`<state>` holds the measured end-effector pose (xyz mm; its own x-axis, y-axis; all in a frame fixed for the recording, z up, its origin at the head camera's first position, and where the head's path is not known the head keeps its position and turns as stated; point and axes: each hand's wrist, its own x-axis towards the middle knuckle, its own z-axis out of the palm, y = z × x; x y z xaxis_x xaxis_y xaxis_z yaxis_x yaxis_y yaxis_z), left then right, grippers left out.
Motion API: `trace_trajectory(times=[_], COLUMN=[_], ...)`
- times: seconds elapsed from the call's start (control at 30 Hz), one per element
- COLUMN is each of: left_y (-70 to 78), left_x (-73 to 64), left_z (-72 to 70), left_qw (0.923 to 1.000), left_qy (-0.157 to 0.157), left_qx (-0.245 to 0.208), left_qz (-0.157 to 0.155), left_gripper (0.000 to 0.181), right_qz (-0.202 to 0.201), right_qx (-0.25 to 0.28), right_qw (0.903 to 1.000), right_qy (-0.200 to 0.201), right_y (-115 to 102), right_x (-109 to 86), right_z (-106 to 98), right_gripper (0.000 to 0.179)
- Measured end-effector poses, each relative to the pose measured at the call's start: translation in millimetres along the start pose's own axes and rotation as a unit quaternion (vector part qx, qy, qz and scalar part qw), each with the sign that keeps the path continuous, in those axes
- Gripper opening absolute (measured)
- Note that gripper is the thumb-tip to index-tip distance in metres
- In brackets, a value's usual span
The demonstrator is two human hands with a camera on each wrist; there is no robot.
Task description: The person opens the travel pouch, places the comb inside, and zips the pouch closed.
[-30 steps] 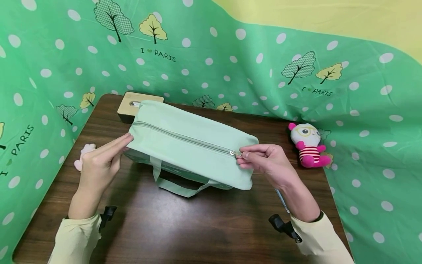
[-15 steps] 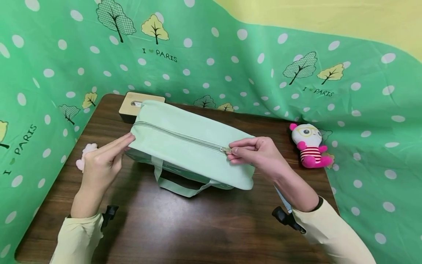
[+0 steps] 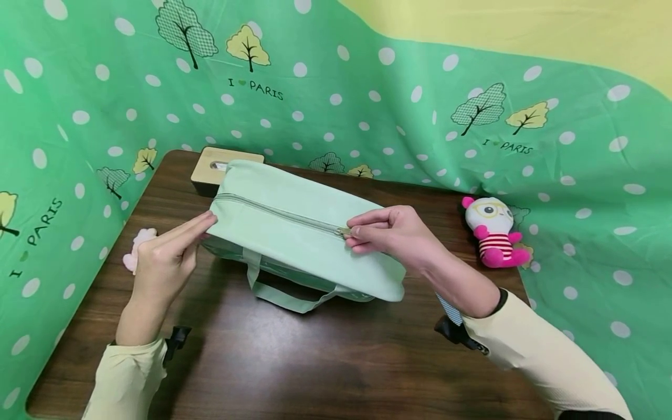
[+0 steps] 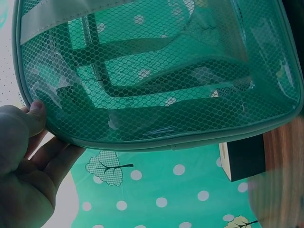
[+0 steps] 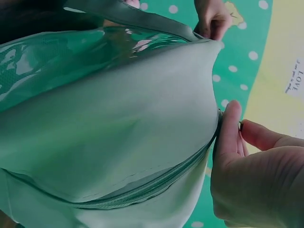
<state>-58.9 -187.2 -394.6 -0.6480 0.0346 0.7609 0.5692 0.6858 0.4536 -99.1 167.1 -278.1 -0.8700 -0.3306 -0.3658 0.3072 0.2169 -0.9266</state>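
Over the far middle of the dark table (image 3: 294,379), the pale green bag (image 3: 294,239) has its top turned up, apparently so that the zipper (image 3: 278,212) lies within reach. The left hand (image 3: 165,254) grips the bag's left end, seemingly steadying it against tugging; the right hand (image 3: 391,233) pinches the small zipper pull (image 3: 343,231), right of centre.
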Motion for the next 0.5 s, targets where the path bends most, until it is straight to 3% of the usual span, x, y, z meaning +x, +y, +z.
trace_trajectory(times=[0.5], left_y=[-0.4], left_x=[-0.5], left_z=[1.0], left_qw=[1.0000], left_qy=[0.004], left_qx=[-0.004], left_qz=[0.005], left_gripper=[0.040], right_qz=[0.022], right_qx=[-0.001], right_qw=[0.9997], right_qy=[-0.013], right_y=[-19], right_x=[20.2], right_z=[25], right_gripper=[0.031])
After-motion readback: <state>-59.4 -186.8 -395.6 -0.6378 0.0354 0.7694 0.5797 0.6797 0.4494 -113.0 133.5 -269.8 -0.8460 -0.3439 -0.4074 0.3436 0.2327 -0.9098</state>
